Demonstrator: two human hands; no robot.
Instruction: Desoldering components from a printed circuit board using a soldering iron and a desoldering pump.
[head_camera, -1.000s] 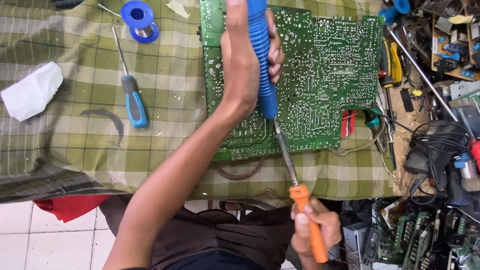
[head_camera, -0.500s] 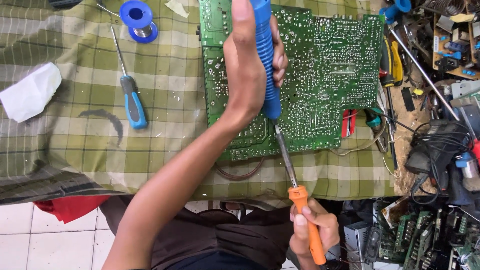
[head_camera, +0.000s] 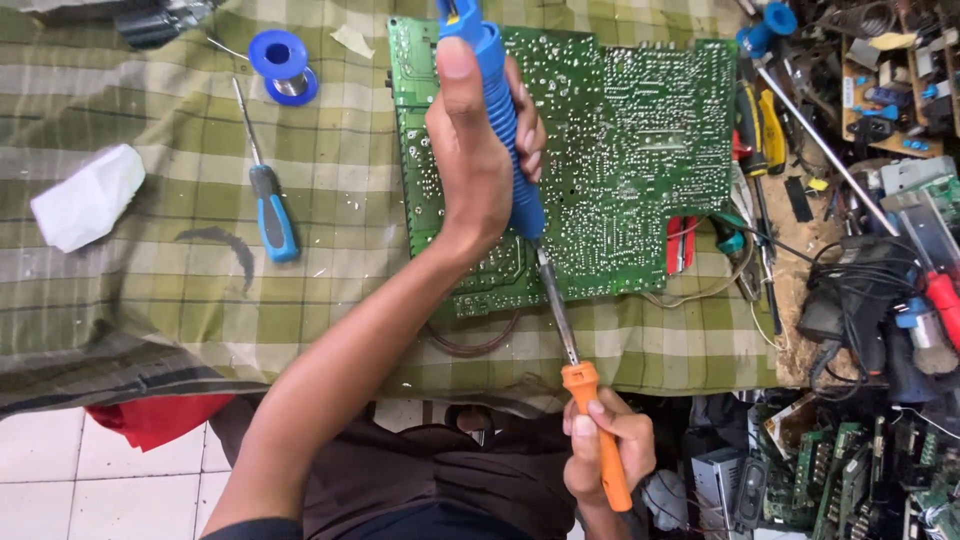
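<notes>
A green circuit board (head_camera: 640, 150) lies solder side up on a green checked cloth (head_camera: 150, 290). My left hand (head_camera: 480, 160) reaches in from the lower left and grips a blue desoldering pump (head_camera: 500, 100), whose lower tip rests on the board near its front edge. At the bottom, close to my body, my right hand (head_camera: 605, 450) holds an orange-handled soldering iron (head_camera: 595, 420). Its metal shaft (head_camera: 556, 305) slants up to meet the pump's tip on the board.
On the cloth to the left are a blue-handled screwdriver (head_camera: 272, 215), a blue solder spool (head_camera: 283, 62) and a crumpled white tissue (head_camera: 88, 198). To the right stands a crowded pile of tools, cables (head_camera: 860, 300) and spare boards. White floor tiles (head_camera: 60, 480) show at the lower left.
Almost nothing differs. Both hands keep their tools, with only a slight shift of the pump and iron over the same spot on the board.
</notes>
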